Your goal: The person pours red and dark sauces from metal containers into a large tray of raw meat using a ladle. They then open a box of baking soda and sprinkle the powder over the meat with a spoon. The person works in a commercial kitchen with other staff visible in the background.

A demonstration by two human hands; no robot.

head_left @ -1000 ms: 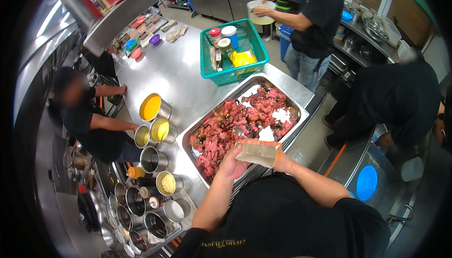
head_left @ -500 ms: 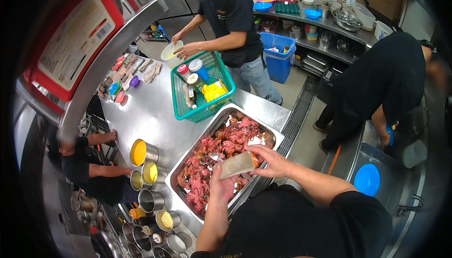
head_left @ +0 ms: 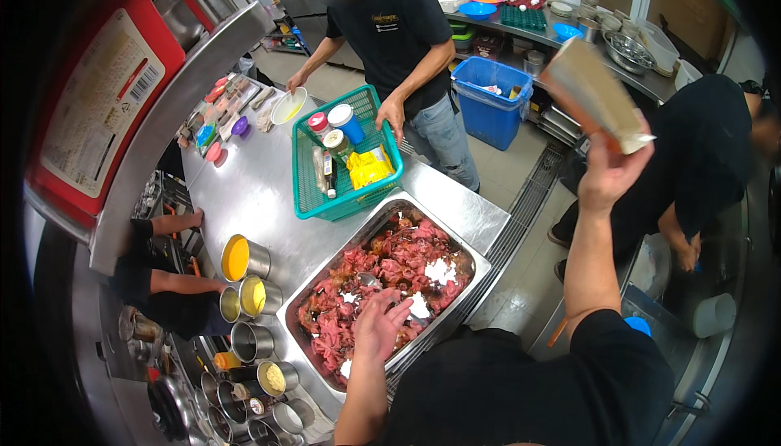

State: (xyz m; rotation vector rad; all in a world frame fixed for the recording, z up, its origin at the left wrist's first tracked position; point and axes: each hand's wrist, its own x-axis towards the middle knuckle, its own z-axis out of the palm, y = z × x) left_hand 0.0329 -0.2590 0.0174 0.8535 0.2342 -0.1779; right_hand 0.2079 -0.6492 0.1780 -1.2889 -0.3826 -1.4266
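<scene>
Raised to the right, my right hand (head_left: 608, 174) grips a small box (head_left: 592, 92) with a grey-brown face and an orange side. The box is tilted, and its printing is blurred. My left hand (head_left: 377, 326) is empty, fingers apart, above a deep metal tray (head_left: 480, 274) of raw sliced meat (head_left: 325, 334). White powder (head_left: 440, 272) lies in several patches on the meat, along with dark sauce. Close to my left fingertips a metal spoon (head_left: 368, 280) rests partly in the meat.
Beyond the tray stands a green basket (head_left: 305, 194) of jars and a yellow packet. A co-worker (head_left: 399, 39) holds it and a white bowl (head_left: 290, 106). Metal pots (head_left: 252, 340) line the left. Another person (head_left: 651, 161) bends over the sink at right; a blue bin (head_left: 488, 113) stands behind.
My right hand has carried the box up and right, away from the tray. My left hand has let go of it. More white powder shows on the meat. The co-worker now grasps the basket.
</scene>
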